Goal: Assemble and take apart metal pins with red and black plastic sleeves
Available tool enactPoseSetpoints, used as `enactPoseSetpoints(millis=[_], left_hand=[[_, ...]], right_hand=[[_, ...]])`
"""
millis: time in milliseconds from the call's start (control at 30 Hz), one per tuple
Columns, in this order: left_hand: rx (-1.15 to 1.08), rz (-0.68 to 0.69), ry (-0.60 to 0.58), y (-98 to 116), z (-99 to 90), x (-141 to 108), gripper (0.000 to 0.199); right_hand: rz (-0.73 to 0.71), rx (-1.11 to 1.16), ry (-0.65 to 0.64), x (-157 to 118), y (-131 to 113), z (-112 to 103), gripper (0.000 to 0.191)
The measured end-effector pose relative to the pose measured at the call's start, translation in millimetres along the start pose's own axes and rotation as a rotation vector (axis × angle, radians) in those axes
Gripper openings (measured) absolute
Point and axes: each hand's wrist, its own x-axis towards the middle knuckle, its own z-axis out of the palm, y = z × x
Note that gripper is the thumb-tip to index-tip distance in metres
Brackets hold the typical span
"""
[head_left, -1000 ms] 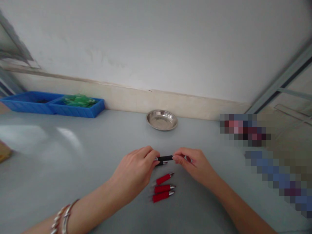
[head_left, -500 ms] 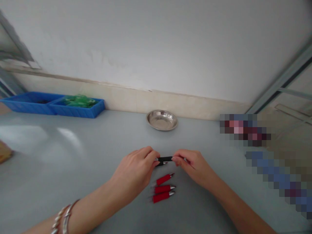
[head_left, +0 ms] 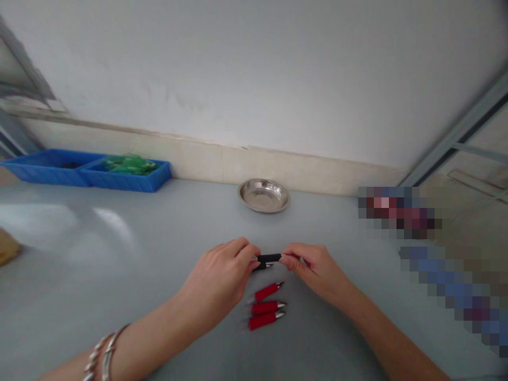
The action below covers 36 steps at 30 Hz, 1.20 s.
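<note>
We pinched black pen [head_left: 270, 258] end to end, left hand [head_left: 222, 270] and right hand [head_left: 311, 267] fingers clamped on it over table [head_left: 325, 349] | looked mid-work | second black pen [head_left: 262, 266], three red pens [head_left: 265, 307] lay near; done or pending, we couldn't tell

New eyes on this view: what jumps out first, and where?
Probably the three red pens on the grey table, just nearer the wearer than the black pen held between left hand and right hand. Next, the shiny metal dish beyond the hands, by the wall; then the blue trays at back left, one holding green material.
</note>
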Motion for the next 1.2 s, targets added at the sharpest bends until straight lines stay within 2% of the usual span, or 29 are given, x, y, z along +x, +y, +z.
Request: enactPoseSetpoints(millis=[200, 533, 733, 967, 1200], left_hand=[[-0.009, -0.008, -0.014, -0.4, -0.6, 0.3, 0.018], [-0.021, 0.004, -0.006, 0.5, -0.4, 0.7, 0.015], [-0.019, -0.004, -0.037, -0.2, -0.3, 2.1, 0.015], [0.061, -0.071, -0.158, -0.2, -2.3, 2.7, 0.017], [0.093, -0.101, -0.283, -2.0, -3.4, 4.5, 0.019]], right_hand=[[0.026, 0.065, -0.002, -0.4, -2.6, -1.2, 0.025], [-0.013, 0.020, -0.008, 0.8, -0.5, -0.2, 0.031], [0.019, 0.023, -0.032, 0.6, -1.4, 0.1, 0.030], [0.056, 0.017, 0.014, 0.0, 0.6, 1.9, 0.022], [-0.011, -0.029, 0.046, -1.4, 3.0, 4.1, 0.022]])
